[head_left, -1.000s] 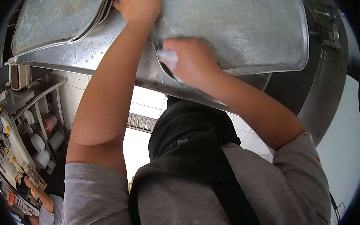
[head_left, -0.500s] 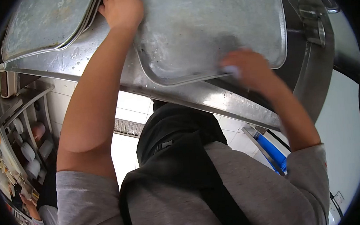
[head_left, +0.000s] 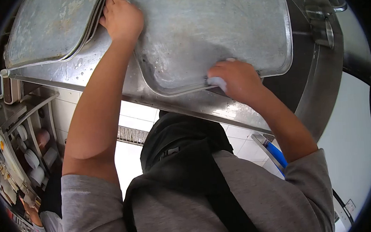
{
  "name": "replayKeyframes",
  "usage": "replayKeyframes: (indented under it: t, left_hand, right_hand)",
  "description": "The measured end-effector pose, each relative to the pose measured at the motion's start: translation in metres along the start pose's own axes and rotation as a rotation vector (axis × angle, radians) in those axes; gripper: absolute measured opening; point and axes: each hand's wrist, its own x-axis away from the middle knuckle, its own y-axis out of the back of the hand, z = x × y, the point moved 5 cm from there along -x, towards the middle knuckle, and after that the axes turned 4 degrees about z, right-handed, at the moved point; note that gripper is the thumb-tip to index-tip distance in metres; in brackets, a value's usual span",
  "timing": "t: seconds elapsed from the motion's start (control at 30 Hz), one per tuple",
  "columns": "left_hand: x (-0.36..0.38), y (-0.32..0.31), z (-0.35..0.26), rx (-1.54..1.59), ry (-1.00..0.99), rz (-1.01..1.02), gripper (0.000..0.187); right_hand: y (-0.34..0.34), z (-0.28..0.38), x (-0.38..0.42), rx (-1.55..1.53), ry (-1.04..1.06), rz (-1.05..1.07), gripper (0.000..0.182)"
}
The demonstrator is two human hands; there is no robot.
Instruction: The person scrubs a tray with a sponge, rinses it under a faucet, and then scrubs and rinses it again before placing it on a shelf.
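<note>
Steel tray [head_left: 214, 29], dull and streaked, lies flat on the wet metal table [head_left: 180, 101], its long axis running across the view from the left hand toward the sink fittings at the right; its rounded near corner points toward the person's chest. The left hand [head_left: 121, 18] is closed over the tray's far-left rim, fingers curled on the edge. The right hand [head_left: 236, 81] is folded around a small pale pad [head_left: 218, 82], pressed on the tray's near rim close to the table's front edge. A stack of trays [head_left: 52, 28] lies just beside the tray's left end, leaving little room that way. To the right the tray nearly reaches a metal handle [head_left: 333, 0]. A second person's sleeve [head_left: 45, 224] shows low at left.
</note>
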Motion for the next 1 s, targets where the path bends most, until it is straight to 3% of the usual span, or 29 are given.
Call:
replayKeyframes:
  t: [0.03,0.07,0.17,0.23,0.3,0.33,0.4,0.43,0.5,0.57,0.63,0.67,0.7,0.77,0.83,0.9,0.97,1.0]
  left_hand:
    - [-0.001,0.001,0.001,0.014,0.031,0.04,0.044]
    - [0.0,0.002,0.002,-0.023,0.015,0.015,0.044]
    - [-0.002,-0.001,0.005,-0.003,0.0,0.023,0.052]
    - [-0.005,-0.003,0.007,0.005,0.01,0.026,0.05]
    - [-0.002,-0.006,0.009,0.018,0.02,0.048,0.048]
    - [-0.003,-0.006,0.01,0.009,0.014,0.038,0.048]
    - [-0.003,-0.006,0.009,0.006,-0.004,0.033,0.048]
    - [-0.003,-0.006,0.008,0.026,-0.011,0.017,0.048]
    - [-0.003,-0.004,0.009,0.04,-0.007,0.001,0.048]
    - [-0.003,-0.003,0.008,0.027,0.016,0.028,0.048]
    - [-0.005,-0.004,0.009,0.019,0.014,0.028,0.048]
    - [-0.005,-0.005,0.008,0.012,0.011,0.031,0.048]
    - [-0.007,-0.005,0.008,0.012,0.009,0.024,0.048]
    - [-0.003,-0.004,0.008,0.018,-0.012,0.0,0.048]
    - [-0.006,-0.004,0.007,0.022,-0.006,0.003,0.048]
    - [-0.001,-0.004,0.009,0.02,-0.005,0.022,0.048]
    - [-0.004,-0.004,0.007,0.001,0.017,0.03,0.047]
    - [-0.005,-0.003,0.008,0.0,0.015,0.025,0.047]
  right_hand:
    - [0.003,-0.005,0.002,0.018,-0.083,0.03,0.014]
    - [-0.005,0.009,-0.004,0.042,-0.04,0.046,0.012]
    - [-0.024,0.077,-0.055,-0.111,0.041,-0.178,0.011]
    - [-0.015,0.079,-0.103,-0.068,-0.067,-0.204,0.011]
    - [0.005,0.064,-0.129,-0.184,-0.181,-0.473,0.011]
    - [0.007,0.063,-0.124,-0.192,-0.182,-0.474,0.011]
    - [-0.008,0.062,-0.105,-0.232,-0.156,-0.011,0.011]
    - [-0.011,0.06,-0.092,-0.23,-0.16,-0.015,0.011]
    - [-0.022,0.071,-0.074,-0.205,0.03,0.055,0.009]
    - [-0.024,0.073,-0.095,-0.181,-0.01,0.013,0.009]
    - [-0.007,0.059,-0.119,-0.332,-0.222,-0.395,0.01]
    - [-0.001,0.059,-0.125,-0.367,-0.158,-0.537,0.009]
    - [0.003,0.06,-0.118,-0.365,-0.154,-0.542,0.009]
    - [-0.008,0.077,-0.089,-0.308,-0.115,-0.142,0.009]
    - [-0.016,0.082,-0.079,-0.295,-0.02,-0.167,0.009]
    - [-0.02,0.075,-0.093,-0.308,-0.141,-0.197,0.012]
    - [-0.005,0.059,-0.127,-0.391,-0.218,-0.407,0.011]
    - [-0.005,0.062,-0.125,-0.37,-0.213,-0.38,0.012]
